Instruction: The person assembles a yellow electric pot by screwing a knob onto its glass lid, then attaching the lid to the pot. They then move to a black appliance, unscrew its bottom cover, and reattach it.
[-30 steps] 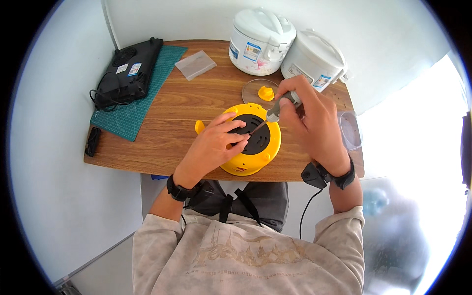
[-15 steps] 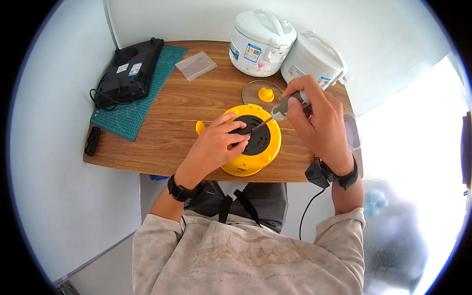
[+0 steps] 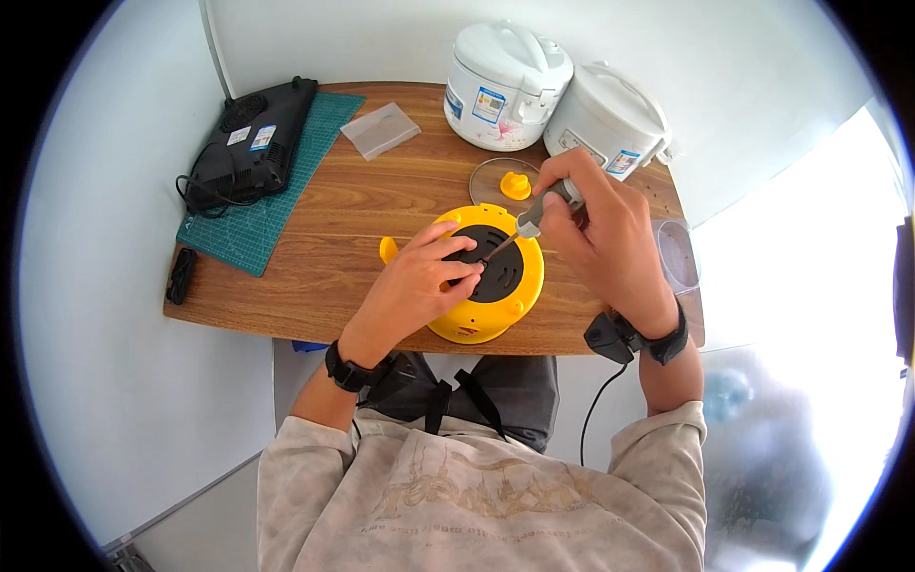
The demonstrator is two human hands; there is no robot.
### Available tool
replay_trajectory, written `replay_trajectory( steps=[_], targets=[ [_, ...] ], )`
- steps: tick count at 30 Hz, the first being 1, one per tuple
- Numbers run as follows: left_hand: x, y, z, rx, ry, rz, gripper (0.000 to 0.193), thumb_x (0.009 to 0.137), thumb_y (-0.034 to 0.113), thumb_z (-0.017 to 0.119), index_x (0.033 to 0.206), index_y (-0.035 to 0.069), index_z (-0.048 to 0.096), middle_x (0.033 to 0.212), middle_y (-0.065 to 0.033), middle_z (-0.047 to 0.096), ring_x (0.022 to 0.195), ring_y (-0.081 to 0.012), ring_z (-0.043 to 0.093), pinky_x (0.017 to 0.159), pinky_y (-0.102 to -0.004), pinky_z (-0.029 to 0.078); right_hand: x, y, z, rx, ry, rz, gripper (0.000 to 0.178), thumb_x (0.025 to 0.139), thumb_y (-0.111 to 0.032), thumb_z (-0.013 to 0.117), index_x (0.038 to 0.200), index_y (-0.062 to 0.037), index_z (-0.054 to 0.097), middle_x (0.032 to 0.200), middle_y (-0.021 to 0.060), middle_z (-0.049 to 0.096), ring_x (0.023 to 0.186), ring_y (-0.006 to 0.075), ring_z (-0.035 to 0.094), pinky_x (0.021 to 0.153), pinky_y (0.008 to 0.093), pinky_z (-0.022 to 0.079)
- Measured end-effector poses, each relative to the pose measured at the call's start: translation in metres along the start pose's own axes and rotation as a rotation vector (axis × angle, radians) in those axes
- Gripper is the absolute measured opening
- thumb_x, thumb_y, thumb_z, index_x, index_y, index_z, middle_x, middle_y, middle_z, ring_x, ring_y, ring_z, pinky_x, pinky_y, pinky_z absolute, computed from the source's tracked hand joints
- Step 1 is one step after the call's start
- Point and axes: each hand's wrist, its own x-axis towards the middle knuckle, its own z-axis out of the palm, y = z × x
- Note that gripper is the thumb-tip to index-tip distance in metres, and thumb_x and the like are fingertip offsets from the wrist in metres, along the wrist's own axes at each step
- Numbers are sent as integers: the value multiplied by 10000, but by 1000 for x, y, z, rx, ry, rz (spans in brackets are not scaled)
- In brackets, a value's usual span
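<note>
A round yellow electric pot lies upside down near the table's front edge, its black slotted base facing up. A yellow handle sticks out at its left. My left hand rests on the base with fingers spread, the lowest fingertips beside the screwdriver's tip. My right hand is closed around the grey handle of a screwdriver. Its shaft slants down to the middle of the base, where the tip seems to touch. Whatever sits under the tip is too small to make out.
Behind the pot lies a glass lid with a yellow knob. Two white rice cookers stand at the back. A black appliance lies on a green cutting mat. A clear dish sits at the right edge.
My right hand and the screwdriver handle have shifted slightly left, and the grip on the handle has turned a little. My left hand and the pot stay in place.
</note>
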Motion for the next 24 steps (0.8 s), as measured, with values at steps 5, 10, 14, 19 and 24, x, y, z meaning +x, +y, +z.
replay_trajectory(
  steps=[5,10,14,19,24],
  targets=[
    [0,0,0,-6,-1,-7,157,906,144,712,1015,94,812,1237,-83,701,1331,-282,521,1105,-394,446,3,3,1,-33,0,-43,184,868,-8,634,1016,-45,531,814,122,620,640,297,614,577,372,473],
    [-1,-1,1,-2,1,-9,155,910,156,714,1014,95,812,1238,-81,701,1327,-282,527,1103,-393,449,10,0,4,-30,-14,-47,214,881,-20,634,1058,-46,517,765,126,614,634,299,630,568,385,476],
    [-2,-2,2,-21,0,-14,158,909,166,718,1022,91,799,1249,-81,697,1348,-283,512,1114,-399,438,16,-2,5,16,-69,28,240,907,-55,636,1108,-53,504,715,138,617,615,310,638,565,387,483],
    [-1,-5,3,-54,23,-15,165,883,166,727,1000,61,776,1243,-102,697,1359,-293,499,1117,-401,433,20,7,5,54,-81,53,247,926,-77,625,1137,-54,499,703,158,625,593,324,637,566,392,490],
    [-2,-6,5,-66,38,-12,153,892,165,730,1004,70,773,1251,-85,697,1365,-286,497,1131,-406,420,17,6,4,41,-88,6,250,911,-56,638,1115,-55,493,747,155,612,625,318,647,576,380,498]
  ],
)
